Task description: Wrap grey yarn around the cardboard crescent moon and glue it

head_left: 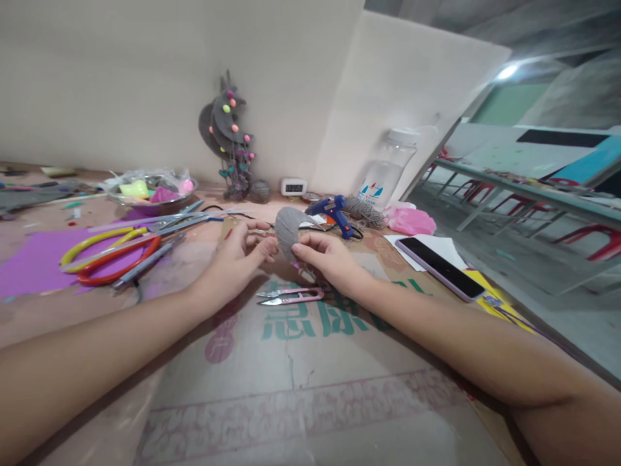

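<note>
Right hand (332, 260) pinching grey yarn-wrapped piece (287, 228), left hand (241, 254) hold unclear, green-lettered cardboard (242, 382), bottle (388, 168) marked "OOK"

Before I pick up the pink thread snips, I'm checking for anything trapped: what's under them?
The printed cardboard shows around the pink thread snips and between their blades; whatever lies directly beneath them is covered, so I can't tell.

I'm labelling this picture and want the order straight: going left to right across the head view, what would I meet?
Red scissor handle → left hand → grey yarn-wrapped piece → right hand → phone → nearest red stool.
</note>
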Tool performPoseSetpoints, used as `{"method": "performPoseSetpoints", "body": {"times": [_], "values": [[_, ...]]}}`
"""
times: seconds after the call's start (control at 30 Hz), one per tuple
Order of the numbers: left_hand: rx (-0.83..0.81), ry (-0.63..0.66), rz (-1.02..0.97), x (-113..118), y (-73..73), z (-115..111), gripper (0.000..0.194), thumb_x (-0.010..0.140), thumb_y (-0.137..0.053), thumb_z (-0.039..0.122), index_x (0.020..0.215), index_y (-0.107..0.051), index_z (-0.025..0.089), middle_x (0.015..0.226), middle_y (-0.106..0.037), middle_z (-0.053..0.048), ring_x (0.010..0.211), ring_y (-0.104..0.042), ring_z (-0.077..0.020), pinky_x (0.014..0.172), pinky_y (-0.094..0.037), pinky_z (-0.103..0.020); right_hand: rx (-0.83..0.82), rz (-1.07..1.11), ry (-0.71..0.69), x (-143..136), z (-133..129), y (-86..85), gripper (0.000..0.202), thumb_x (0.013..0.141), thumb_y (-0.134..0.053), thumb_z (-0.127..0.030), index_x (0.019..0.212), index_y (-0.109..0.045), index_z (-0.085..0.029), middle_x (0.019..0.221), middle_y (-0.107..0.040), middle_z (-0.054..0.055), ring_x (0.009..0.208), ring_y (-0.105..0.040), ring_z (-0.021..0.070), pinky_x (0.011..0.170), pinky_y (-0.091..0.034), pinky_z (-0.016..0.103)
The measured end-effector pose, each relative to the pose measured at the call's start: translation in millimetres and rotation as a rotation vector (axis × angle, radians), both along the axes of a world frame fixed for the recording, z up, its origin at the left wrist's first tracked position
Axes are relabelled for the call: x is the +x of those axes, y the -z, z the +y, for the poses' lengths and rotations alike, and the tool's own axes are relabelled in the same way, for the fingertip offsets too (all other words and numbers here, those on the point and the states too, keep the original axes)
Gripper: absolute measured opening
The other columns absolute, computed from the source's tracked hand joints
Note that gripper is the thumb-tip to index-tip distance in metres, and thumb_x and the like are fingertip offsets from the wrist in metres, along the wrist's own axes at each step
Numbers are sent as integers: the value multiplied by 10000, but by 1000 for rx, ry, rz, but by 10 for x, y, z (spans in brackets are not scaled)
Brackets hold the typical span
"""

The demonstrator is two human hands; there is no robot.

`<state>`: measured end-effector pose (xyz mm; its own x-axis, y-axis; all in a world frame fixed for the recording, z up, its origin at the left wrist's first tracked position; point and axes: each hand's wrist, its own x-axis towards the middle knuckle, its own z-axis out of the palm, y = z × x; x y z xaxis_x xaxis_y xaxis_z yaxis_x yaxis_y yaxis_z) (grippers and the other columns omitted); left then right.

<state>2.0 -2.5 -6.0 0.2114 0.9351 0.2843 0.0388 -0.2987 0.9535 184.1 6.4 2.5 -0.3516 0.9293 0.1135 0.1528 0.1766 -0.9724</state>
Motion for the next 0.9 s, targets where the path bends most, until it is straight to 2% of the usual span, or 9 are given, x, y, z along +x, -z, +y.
{"method": "performPoseSetpoints", "body": {"times": [0.2,0.4,0.6,0.9], "values": [[59,-23,168,-2,0,-47,227,797,-574,226,1005,-489,197,812,-581,-1,785,-582,-153,654,-485,-266,-17,63,45,24,27,-15,279,730,-645,-396,680,-518,-153,520,-426,-77,436,-321,33,420,-244,185],[74,-9,203,-24,30,-16,225,800,-561,238,1017,-539,186,852,-610,-19,811,-588,-161,704,-476,-286,-31,25,50,-1,-16,-34,276,738,-638,-401,695,-520,-155,505,-431,-81,411,-311,30,410,-244,190],[49,-63,237,-35,4,-23,231,760,-586,214,988,-570,186,815,-602,-4,779,-583,-154,692,-466,-276,-23,22,41,8,-14,-31,263,742,-637,-392,700,-529,-156,493,-410,-86,409,-314,34,414,-247,193],[96,-51,247,-32,17,-16,200,773,-566,203,970,-539,184,797,-558,7,736,-552,-133,645,-437,-252,23,15,35,-5,15,12,274,731,-640,-406,728,-530,-155,599,-538,-46,432,-370,38,405,-262,188]]}}
